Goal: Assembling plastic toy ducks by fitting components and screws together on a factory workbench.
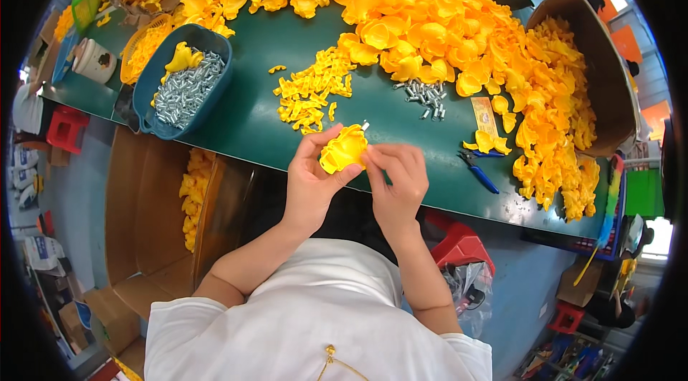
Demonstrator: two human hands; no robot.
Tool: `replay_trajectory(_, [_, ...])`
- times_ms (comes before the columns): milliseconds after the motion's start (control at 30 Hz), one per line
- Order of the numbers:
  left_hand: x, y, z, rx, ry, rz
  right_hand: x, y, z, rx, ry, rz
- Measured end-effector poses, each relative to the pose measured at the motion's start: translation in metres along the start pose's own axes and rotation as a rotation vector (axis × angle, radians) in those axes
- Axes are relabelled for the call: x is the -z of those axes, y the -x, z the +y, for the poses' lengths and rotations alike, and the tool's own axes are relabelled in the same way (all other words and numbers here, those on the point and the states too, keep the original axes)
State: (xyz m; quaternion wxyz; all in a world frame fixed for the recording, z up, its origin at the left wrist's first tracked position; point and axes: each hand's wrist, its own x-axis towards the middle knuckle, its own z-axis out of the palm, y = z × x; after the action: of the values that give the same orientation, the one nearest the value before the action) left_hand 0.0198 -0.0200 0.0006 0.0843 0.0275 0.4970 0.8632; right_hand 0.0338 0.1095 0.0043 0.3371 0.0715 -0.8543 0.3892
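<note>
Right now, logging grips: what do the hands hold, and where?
Both hands, left hand and right hand, pinch one yellow plastic piece by its opposite edges.

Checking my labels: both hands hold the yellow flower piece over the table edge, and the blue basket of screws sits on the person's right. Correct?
Not quite. The blue basket of screws sits on the person's left, as the head view shows. Both hands, left and right, do hold the yellow flower piece.

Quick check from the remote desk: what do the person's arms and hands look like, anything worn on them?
Both forearms are bare. The left hand and right hand wear no gloves, and no rings or watch can be made out. Short white sleeves end above the elbows.
</note>
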Motion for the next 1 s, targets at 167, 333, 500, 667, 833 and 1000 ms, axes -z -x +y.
replay_trajectory(167, [0.004, -0.005, 0.002, 0.179, 0.148, 0.033, 0.007, 0.006, -0.003, -0.115, -0.031, -0.137])
replay_trajectory(333, [0.015, -0.010, 0.004, 0.190, 0.224, 0.025, 0.021, -0.027, 0.025, -0.256, -0.241, -0.382])
replay_trajectory(500, [0.013, -0.015, 0.006, 0.184, 0.243, -0.012, -0.006, -0.120, 0.072, 0.102, 0.259, -0.068])
replay_trajectory(667, [0.015, -0.014, 0.012, 0.198, 0.269, -0.094, -0.057, -0.161, 0.103, 0.310, 0.516, -0.204])
replay_trajectory(833, [0.022, -0.017, 0.010, 0.248, 0.369, -0.046, -0.043, -0.164, 0.100, 0.184, 0.490, -0.261])
replay_trajectory(1000, [0.018, -0.022, 0.005, 0.275, 0.441, -0.083, -0.021, -0.151, 0.090, 0.245, 0.412, -0.118])
